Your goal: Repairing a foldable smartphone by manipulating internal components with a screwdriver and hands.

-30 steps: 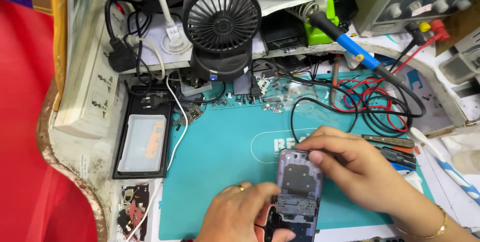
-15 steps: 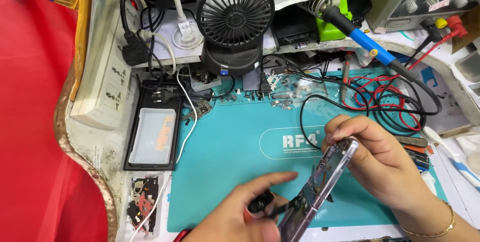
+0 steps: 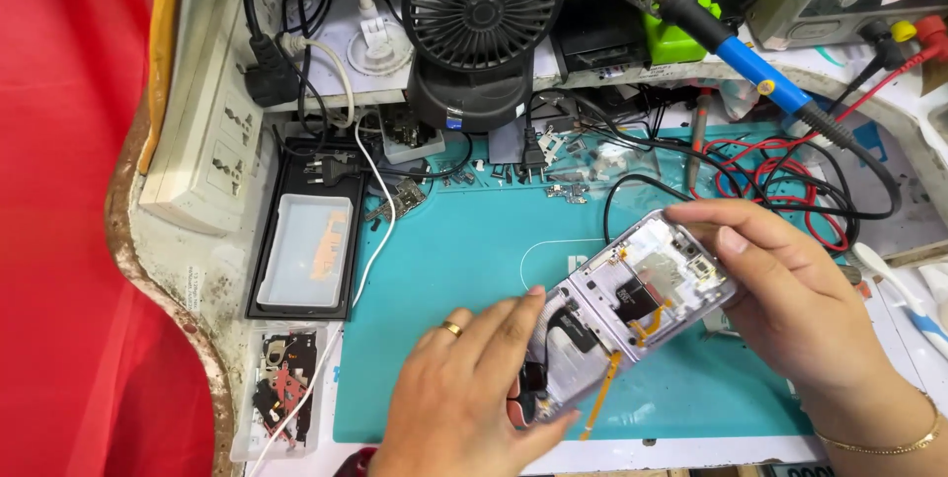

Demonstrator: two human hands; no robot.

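An opened phone with its back removed shows metal shields, a dark chip area and orange flex cables. It lies tilted above the teal work mat. My right hand grips its upper end with thumb and fingers. My left hand, a ring on one finger, holds the lower end, fingertips on the frame near the dark connector part.
A black desk fan stands at the back. A blue-handled soldering iron rests at the back right above red and black test leads. A black tray with a phone screen lies left of the mat, beside a white power strip. Small screws and parts are scattered.
The phone has turned from upright on edge to lying diagonally with its open inside facing up. My right hand moved up and right; my left hand shifted onto the lower end.
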